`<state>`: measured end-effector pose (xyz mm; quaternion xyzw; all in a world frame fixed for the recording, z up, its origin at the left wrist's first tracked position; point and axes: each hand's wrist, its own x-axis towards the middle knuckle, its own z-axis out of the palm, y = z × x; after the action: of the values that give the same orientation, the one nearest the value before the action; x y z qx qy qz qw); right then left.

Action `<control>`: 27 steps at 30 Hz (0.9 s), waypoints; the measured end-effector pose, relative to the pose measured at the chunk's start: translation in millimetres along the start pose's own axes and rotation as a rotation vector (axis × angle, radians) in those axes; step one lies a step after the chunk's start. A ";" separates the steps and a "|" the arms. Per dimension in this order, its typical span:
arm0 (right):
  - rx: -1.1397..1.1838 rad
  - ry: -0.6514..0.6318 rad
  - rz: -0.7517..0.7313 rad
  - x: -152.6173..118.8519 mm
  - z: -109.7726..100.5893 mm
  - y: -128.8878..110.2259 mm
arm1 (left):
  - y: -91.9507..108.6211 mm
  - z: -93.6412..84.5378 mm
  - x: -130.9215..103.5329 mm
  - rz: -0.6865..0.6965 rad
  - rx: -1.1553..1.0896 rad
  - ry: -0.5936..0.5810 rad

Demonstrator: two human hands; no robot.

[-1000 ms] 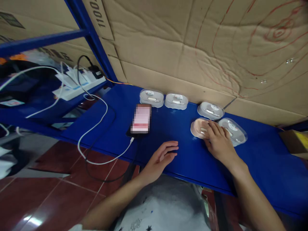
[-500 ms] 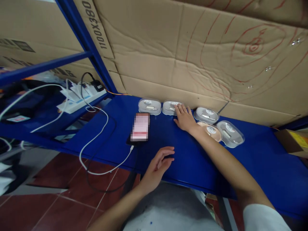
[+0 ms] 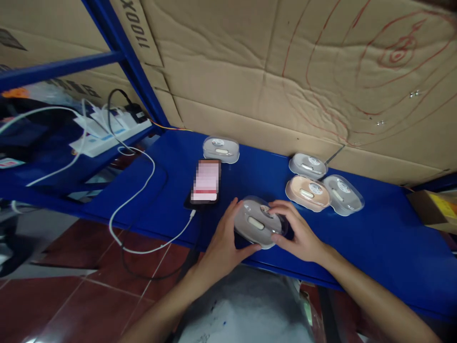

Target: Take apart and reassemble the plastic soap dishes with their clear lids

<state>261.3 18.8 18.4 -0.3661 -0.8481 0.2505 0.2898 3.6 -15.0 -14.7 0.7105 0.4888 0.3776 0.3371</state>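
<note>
Between my hands, near the front of the blue table (image 3: 250, 178), is a grey oval lidded box (image 3: 250, 233) with a clear cover, a pale bar on top and a round label. My left hand (image 3: 224, 240) grips its left end, thumb along the front edge and fingers behind. My right hand (image 3: 302, 236) holds the right end, with fingers over the label and the thumb at the front. Whether the box's underside touches the table cannot be made out.
A phone (image 3: 205, 183) lies left of the box, plugged into a white cable (image 3: 137, 190). One grey box (image 3: 221, 150) stands behind it. To the right are two grey boxes (image 3: 309, 164) and a peach box (image 3: 309, 193). Cardboard (image 3: 228, 71) walls the back.
The grey box has come from the back row to the table's front. My right hand drew back with it, and my left hand has closed on its other end.
</note>
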 end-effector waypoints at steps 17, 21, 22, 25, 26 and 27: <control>-0.272 -0.026 -0.201 53.5 -3.1 6.5 | -4.9 -5.4 -0.1 -0.046 0.087 -0.035; -0.220 -0.125 -0.219 28.2 -5.1 -10.4 | -4.6 -5.3 -0.7 -0.073 -0.009 0.047; -0.215 -0.127 -0.212 26.1 -4.9 -10.1 | -4.7 -4.9 -0.7 -0.069 -0.012 0.055; -0.207 -0.093 -0.212 26.8 -4.1 -3.6 | -5.7 -2.7 -0.2 -0.032 0.043 0.030; -0.203 -0.072 -0.206 28.1 -4.3 -1.0 | -6.2 -1.9 -0.1 -0.013 0.078 0.015; -0.201 -0.041 -0.194 29.4 -5.0 1.1 | -6.5 -1.3 -0.1 0.008 0.116 0.004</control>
<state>248.7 43.0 30.2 -0.3045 -0.9059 0.1427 0.2574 -0.4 -13.0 -19.6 0.7302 0.5074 0.3514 0.2930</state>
